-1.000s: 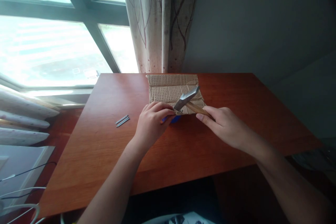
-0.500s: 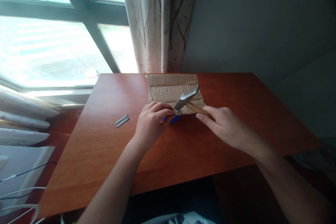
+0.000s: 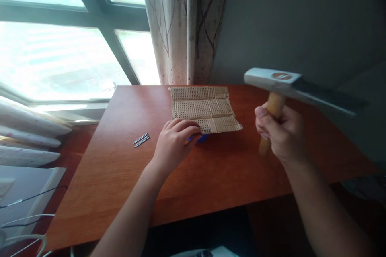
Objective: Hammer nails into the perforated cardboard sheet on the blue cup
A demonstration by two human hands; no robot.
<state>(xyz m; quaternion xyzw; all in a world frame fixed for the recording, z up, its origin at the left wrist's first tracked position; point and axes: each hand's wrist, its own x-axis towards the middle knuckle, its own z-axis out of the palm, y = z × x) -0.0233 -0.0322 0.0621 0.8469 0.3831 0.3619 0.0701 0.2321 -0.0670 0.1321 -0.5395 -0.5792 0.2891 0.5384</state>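
My right hand is wrapped round the wooden handle of a hammer, raised above the right side of the table. Its steel head has a blunt block at one end and a long thin blade, blurred, at the other. My left hand is closed at the near edge of a sheet of perforated cardboard, fingers on top and thumb below. Small dark screws or nails show by its fingertips. Under the cardboard's near edge, a blue object is mostly hidden.
Several long nails lie on the reddish wooden table, left of my left hand. A window and a curtain stand behind the table. Cables hang at the lower left.
My right hand has swung the hammer up and to the right, away from the cardboard, where its head was close to my left fingertips. My left hand has stayed in place.
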